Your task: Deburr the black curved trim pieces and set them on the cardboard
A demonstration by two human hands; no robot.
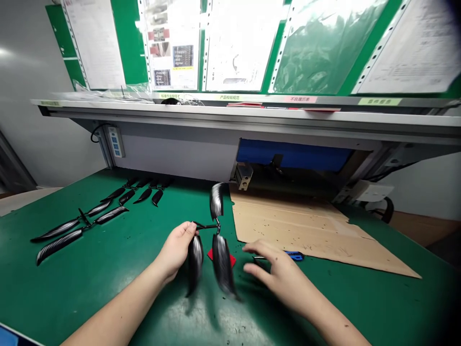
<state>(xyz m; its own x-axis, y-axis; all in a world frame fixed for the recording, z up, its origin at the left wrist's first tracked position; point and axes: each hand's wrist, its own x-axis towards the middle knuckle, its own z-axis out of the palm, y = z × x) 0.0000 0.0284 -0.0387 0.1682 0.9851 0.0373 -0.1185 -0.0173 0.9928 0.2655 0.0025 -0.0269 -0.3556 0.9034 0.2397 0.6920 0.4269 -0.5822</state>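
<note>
My left hand (175, 252) pinches the thin black stem of a set of propeller-like blades (222, 262), held up over the green table. The blades are glossy black and curved; one points up and two hang down, their lower tips blurred. My right hand (277, 271) is to the right of the set, apart from it, with thumb and fingers spread and nothing between them. Behind the hanging blades lies a small red piece (232, 261), partly covered. Beside my right hand is a blue-handled hand tool (295, 255), its front end partly hidden by the fingers.
More black blade sets (68, 235) lie on the table's left side and toward the back. A cardboard sheet (288, 221) covers the right rear, near a metal block (244, 177). A shelf (201, 111) crosses above the table. Small dark scraps dot the green surface (151, 317).
</note>
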